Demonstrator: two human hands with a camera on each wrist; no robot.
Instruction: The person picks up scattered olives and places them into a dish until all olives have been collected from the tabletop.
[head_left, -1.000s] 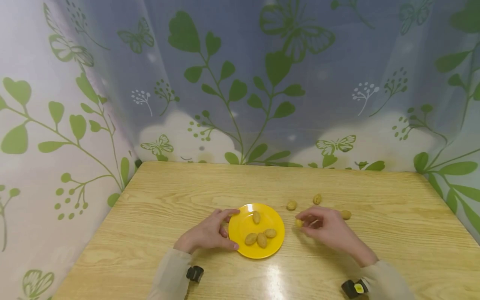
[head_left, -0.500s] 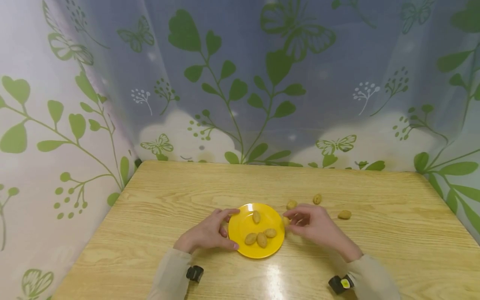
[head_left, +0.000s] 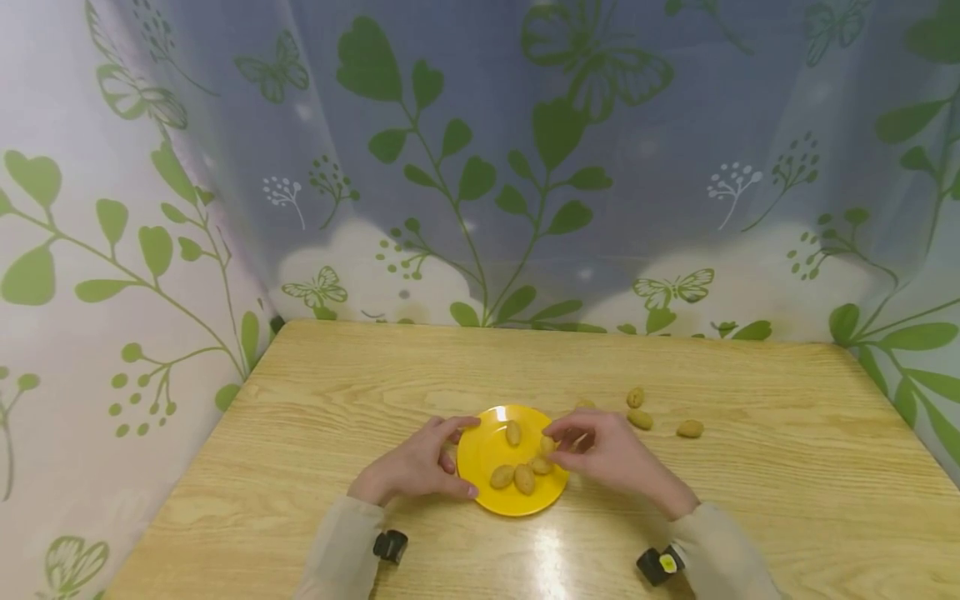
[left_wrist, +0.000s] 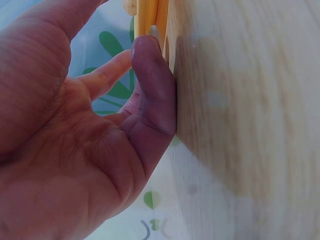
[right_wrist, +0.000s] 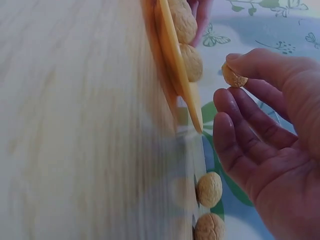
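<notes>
A yellow plate point(head_left: 480, 458) lies on the wooden table with several walnuts point(head_left: 524, 479) on it. My left hand point(head_left: 416, 467) holds the plate by its left side, thumb at the near rim and index finger at the far rim. Over the plate's right part, my right hand point(head_left: 607, 454) pinches a walnut point(right_wrist: 234, 77) between thumb and fingertips. The right wrist view shows this walnut held off the plate, the other fingers loosely bent. In the left wrist view the little finger point(left_wrist: 155, 85) rests against the table beside the plate.
To the right of the plate several loose walnuts point(head_left: 640, 418) lie on the table point(head_left: 360, 375). One walnut point(head_left: 585, 405) is partly hidden behind my right hand. A patterned curtain point(head_left: 480, 208) hangs along the table's far edge.
My right hand has carried the pinched walnut leftward from over the table to over the plate. A loose walnut behind it has come into view. My left hand and the plate stay put.
</notes>
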